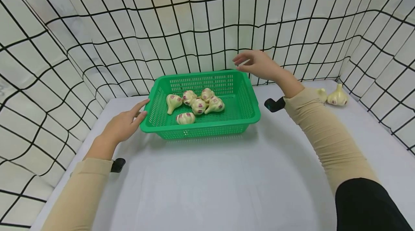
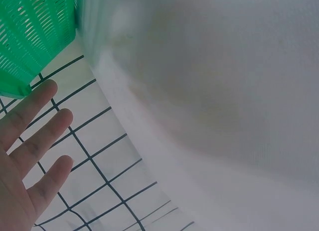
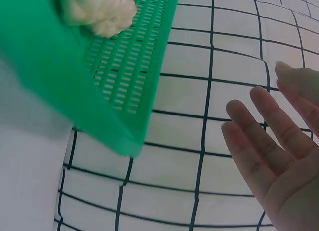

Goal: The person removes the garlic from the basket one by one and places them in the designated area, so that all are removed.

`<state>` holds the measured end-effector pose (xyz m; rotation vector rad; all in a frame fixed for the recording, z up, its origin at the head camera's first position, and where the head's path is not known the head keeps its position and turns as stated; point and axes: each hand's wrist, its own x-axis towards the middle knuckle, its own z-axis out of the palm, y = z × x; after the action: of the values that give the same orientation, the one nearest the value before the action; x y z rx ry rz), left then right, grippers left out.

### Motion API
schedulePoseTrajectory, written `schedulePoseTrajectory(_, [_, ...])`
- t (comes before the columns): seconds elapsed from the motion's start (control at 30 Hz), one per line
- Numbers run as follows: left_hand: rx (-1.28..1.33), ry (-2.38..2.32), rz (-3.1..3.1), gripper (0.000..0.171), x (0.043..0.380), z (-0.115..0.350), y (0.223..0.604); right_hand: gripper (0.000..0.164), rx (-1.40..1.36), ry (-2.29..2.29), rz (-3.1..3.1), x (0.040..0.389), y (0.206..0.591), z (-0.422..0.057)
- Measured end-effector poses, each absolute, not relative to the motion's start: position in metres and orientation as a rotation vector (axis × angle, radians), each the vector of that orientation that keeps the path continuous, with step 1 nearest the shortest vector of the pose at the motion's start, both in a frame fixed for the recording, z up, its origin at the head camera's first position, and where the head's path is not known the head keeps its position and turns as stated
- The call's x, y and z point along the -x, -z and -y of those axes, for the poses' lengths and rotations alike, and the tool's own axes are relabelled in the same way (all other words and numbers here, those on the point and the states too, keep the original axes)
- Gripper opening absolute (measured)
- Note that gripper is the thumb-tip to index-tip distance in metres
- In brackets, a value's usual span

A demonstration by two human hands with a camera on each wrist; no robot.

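Observation:
A green plastic basket (image 1: pixel 201 128) with slotted walls stands on the white table, holding several garlic bulbs (image 1: pixel 198 105) with purple streaks. My left hand (image 1: pixel 121 125) is at its left side, fingertips by the rim, with fingers extended; in the left wrist view the hand (image 2: pixel 30 141) has spread fingers next to the basket wall (image 2: pixel 40 37). Above the basket's back right corner hovers my right hand (image 1: pixel 257 64), fingers loosely bent and holding nothing. The right wrist view shows that hand (image 3: pixel 284 161) apart from the basket (image 3: pixel 134 126), its palm bare.
Two pale bulbs, a whole garlic (image 1: pixel 338 96) and one partly hidden by the right sleeve (image 1: pixel 321 94), lie on the table at the right. Black grid netting (image 1: pixel 207 26) over white walls encloses the back and both sides. The white tabletop (image 1: pixel 207 180) stretches in front.

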<state>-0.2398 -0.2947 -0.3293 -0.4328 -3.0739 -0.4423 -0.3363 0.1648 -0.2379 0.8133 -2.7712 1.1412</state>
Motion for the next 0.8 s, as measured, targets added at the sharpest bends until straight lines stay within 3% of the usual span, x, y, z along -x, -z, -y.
schedulePoseTrajectory(0.53, [0.431,0.428,3.068,0.064,0.241,0.297,0.330,0.034,-1.121,-1.181,2.860,0.353,0.250,-0.090])
schedulePoseTrajectory(0.8, [0.431,0.434,3.067,0.064,0.240,0.297,0.330,0.041,-1.265,-0.844,3.131,0.364,0.265,-0.073])
